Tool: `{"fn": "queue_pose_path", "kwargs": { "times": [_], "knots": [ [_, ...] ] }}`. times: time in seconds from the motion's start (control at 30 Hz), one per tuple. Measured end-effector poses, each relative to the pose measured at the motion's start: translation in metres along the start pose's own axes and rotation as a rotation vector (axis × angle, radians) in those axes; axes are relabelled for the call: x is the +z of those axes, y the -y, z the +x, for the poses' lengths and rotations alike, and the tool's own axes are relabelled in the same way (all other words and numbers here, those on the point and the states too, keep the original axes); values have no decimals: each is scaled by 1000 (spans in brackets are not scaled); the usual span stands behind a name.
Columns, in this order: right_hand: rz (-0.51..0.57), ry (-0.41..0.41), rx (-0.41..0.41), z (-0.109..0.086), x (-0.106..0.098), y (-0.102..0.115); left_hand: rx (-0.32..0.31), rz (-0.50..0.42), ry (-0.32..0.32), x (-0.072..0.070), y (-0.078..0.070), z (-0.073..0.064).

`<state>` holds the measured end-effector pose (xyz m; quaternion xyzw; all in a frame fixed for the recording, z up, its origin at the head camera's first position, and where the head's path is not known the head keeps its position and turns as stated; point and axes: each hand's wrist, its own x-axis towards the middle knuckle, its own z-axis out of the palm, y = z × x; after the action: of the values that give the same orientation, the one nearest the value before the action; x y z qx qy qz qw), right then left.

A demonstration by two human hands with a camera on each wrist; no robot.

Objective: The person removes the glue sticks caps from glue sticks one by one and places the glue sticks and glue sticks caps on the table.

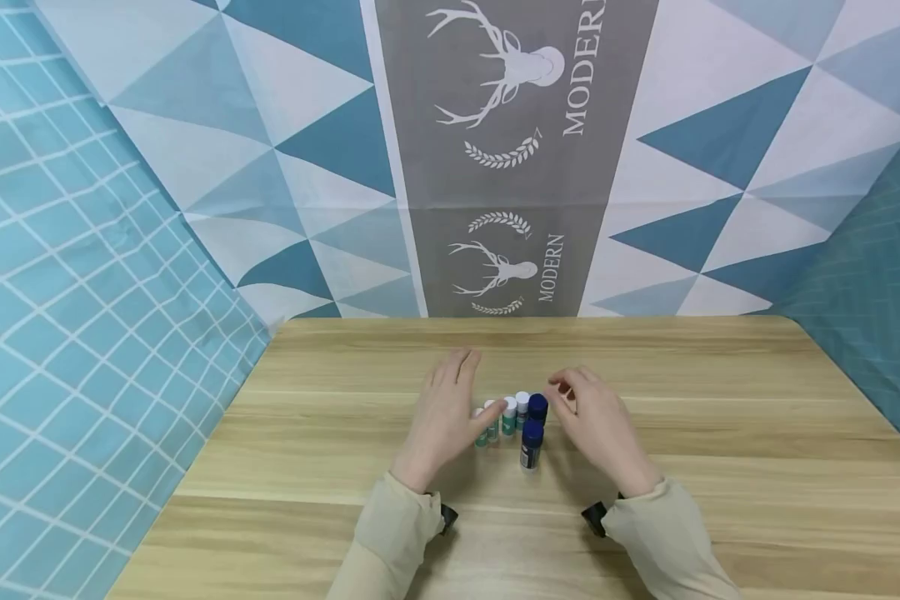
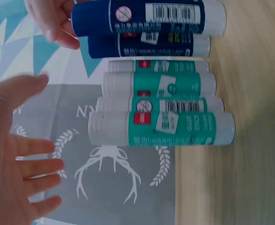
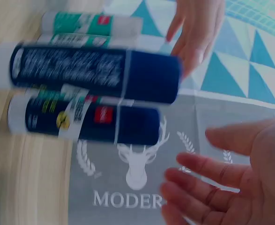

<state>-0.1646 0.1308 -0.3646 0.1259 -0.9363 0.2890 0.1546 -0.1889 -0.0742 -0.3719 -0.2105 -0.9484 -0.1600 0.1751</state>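
Several green glue sticks [image 1: 509, 421] with white caps stand upright in a close row on the table. Two navy glue sticks, a front one [image 1: 530, 454] and one behind it [image 1: 537, 405], stand at the row's right end. My left hand [image 1: 442, 408] is held to the left of the green sticks, fingers extended, its thumb overlapping their caps in the head view. In the left wrist view that hand [image 2: 15, 159] has nothing between its spread fingers. My right hand [image 1: 600, 425] is just right of the navy sticks, its fingers loosely bent and holding nothing in the right wrist view.
The wooden table [image 1: 720, 467] reaches back to a patterned cloth [image 1: 510, 183] with triangles and deer heads. A blue checked cloth [image 1: 82, 292] hangs along the left side, a teal one [image 1: 870, 308] along the right. Dark wrist devices [image 1: 596, 518] show at the sleeves.
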Motion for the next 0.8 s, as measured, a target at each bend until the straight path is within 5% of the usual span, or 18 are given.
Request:
{"fn": "queue_pose_path", "kwargs": {
  "times": [0.3, 0.8],
  "knots": [
    [109, 220, -45, -6, 6, 4, 123, 26, 48, 6, -6, -7],
    [126, 232, -33, -1, 2, 6, 210, 25, 112, 15, -16, -4]
  ]
}}
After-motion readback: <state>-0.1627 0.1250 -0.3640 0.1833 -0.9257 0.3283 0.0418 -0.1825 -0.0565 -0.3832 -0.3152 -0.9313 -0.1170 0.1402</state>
